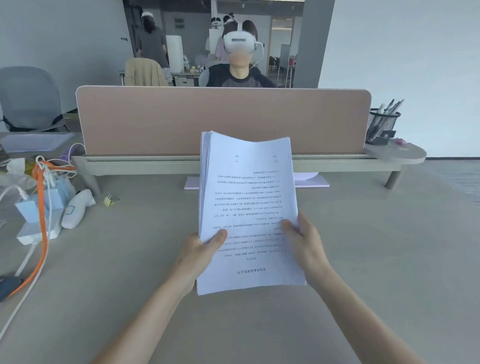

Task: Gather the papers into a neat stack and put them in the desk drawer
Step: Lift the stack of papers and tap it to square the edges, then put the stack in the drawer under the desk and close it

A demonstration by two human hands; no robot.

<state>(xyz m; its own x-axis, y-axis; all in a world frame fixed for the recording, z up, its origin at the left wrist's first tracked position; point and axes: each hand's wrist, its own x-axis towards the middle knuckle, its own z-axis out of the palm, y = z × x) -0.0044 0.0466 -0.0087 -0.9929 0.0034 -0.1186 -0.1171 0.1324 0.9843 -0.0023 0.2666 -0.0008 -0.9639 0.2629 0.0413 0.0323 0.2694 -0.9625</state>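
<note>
A thick stack of white printed papers (249, 188) is lifted above the grey desk (369, 260), its text upside down to me and its far end curling upward. My left hand (200, 252) grips the stack's left edge with the thumb on the top sheet. My right hand (305, 242) holds the right edge, its fingers lying on the page. The sheets look roughly squared, with the left edges slightly fanned. No drawer is in view.
A pink divider panel (223, 121) stands at the desk's far side, with a person seated behind it. Cables, chargers and a white device (46, 198) clutter the left. A gold binder clip (110, 200) lies near them. A mesh pen holder (381, 125) stands far right.
</note>
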